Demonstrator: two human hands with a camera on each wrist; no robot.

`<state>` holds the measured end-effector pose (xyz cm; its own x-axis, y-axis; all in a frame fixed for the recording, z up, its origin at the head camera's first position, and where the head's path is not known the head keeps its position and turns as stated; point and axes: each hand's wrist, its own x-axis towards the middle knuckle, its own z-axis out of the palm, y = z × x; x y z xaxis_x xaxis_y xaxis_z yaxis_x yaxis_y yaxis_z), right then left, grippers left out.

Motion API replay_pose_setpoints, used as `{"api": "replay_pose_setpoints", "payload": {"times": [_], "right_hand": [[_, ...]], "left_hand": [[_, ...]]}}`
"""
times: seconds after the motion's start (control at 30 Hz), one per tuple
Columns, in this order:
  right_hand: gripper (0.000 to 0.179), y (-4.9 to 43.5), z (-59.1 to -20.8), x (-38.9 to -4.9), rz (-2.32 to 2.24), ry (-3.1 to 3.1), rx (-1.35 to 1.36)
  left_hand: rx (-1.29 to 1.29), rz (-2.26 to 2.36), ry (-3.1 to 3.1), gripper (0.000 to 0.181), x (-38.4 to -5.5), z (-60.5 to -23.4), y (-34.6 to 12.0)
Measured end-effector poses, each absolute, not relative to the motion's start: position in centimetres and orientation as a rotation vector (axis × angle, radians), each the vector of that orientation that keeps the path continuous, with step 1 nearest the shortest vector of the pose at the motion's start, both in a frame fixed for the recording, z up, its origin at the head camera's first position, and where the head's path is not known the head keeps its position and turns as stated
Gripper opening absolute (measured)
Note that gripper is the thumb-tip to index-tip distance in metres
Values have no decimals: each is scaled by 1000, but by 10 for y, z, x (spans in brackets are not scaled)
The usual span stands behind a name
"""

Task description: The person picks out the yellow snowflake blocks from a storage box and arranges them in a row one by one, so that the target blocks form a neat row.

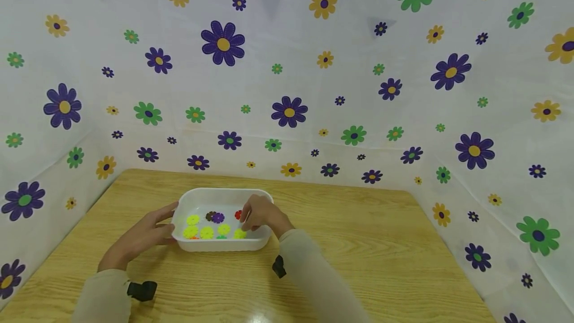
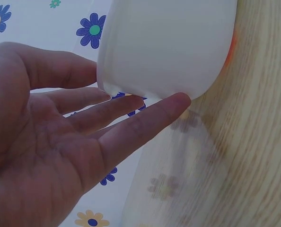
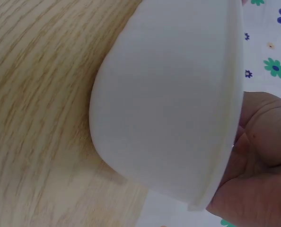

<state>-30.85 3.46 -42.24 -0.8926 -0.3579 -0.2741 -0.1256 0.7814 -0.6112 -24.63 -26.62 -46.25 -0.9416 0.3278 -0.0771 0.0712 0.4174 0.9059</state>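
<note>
Looking at the bench, we've got a white tray on it. The left hand touches its left end, grip relaxed; the right hand curls inside, can't tell if that grip's got anything. Yellow flower pieces lie in there too.

The counter, of yellowish wood grain, extends on all sides of the tray, with a broader expanse to the tray's right than to its left. The tray, white and oblong with rounded corners, stands directly on this surface. A bright reflection appears in front of the tray.
</note>
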Motion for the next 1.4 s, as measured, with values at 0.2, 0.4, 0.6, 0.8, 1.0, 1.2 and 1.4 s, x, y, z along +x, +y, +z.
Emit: {"api": "replay_pose_setpoints", "payload": {"times": [0.2, 0.4, 0.6, 0.8, 1.0, 1.2, 1.4], "right_hand": [[10, 30, -433, -311, -763, 2642, -366], [12, 28, -437, -309, -712, 2667, -344], [12, 25, -439, -307, -702, 2660, -350], [11, 25, -441, -308, -732, 2668, -385], [12, 29, -441, -311, -912, 2622, -417], [6, 36, -433, -313, -1214, 2467, -392], [5, 47, -425, -312, -1315, 2395, -392]], "left_hand": [[346, 1531, 2433, 75, -246, -461, -264], [369, 1537, 2434, 75, -246, -461, -264], [346, 1532, 2426, 76, -247, -463, -265], [323, 1520, 2434, 76, -248, -465, -266], [337, 1533, 2427, 76, -247, -465, -267], [354, 1558, 2409, 76, -247, -463, -267], [344, 1570, 2398, 77, -247, -461, -267]]}}
